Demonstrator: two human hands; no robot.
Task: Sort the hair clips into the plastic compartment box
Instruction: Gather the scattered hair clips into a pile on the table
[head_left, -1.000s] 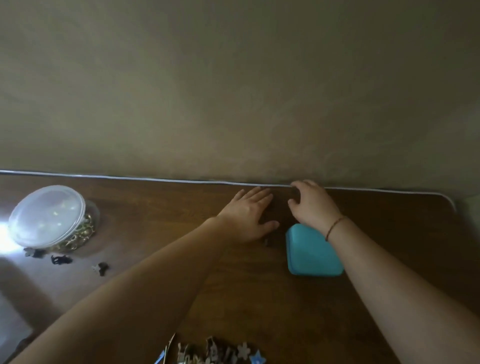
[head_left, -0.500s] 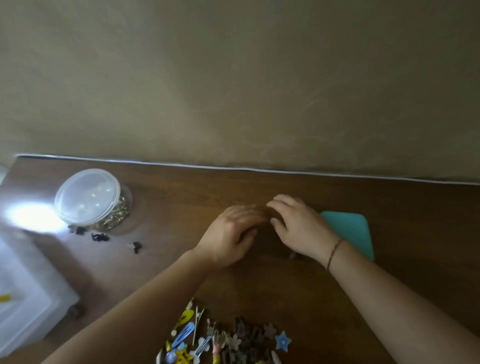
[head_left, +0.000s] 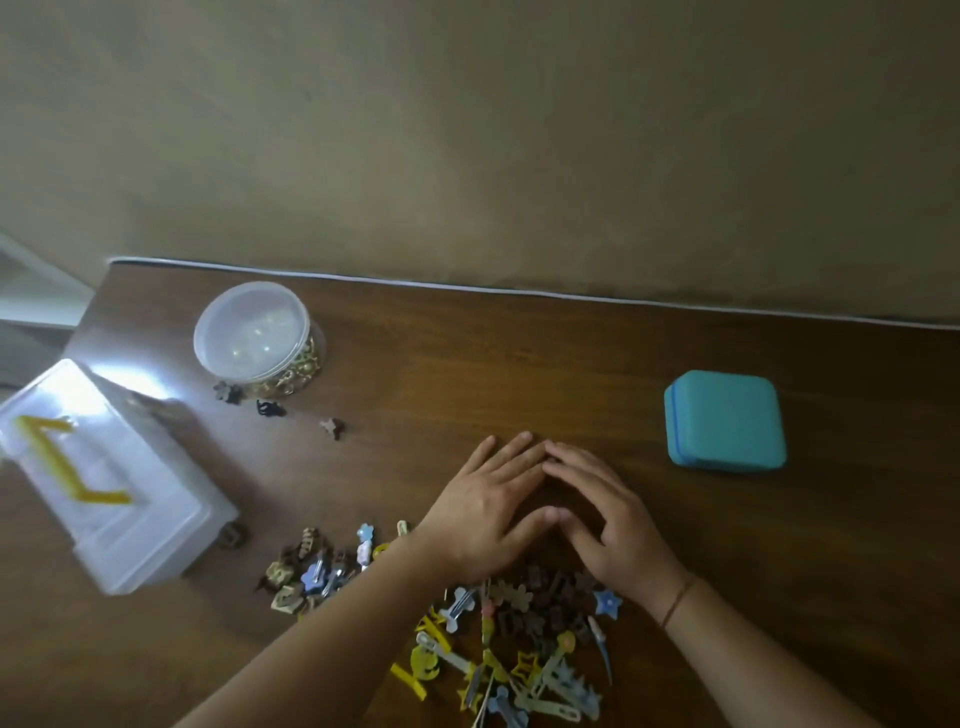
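A heap of mixed hair clips (head_left: 519, 644) in yellow, blue, brown and pale colours lies on the brown table near its front. A smaller cluster of clips (head_left: 311, 566) sits to its left. My left hand (head_left: 488, 504) and my right hand (head_left: 602, 509) lie flat side by side on the table just beyond the heap, fingers straight, fingertips and thumbs touching each other. Neither holds a clip. The clear plastic compartment box (head_left: 104, 483), lid closed with yellow clips inside, stands at the left.
A round clear tub (head_left: 254, 338) with gold items stands at the back left, with three small dark clips (head_left: 270, 408) loose in front of it. A teal square case (head_left: 724, 421) lies at the right. The wall runs along the table's far edge.
Both hands have slid back from the far edge toward the clip heap. The view has tilted down and left, bringing the compartment box and the whole heap into sight.
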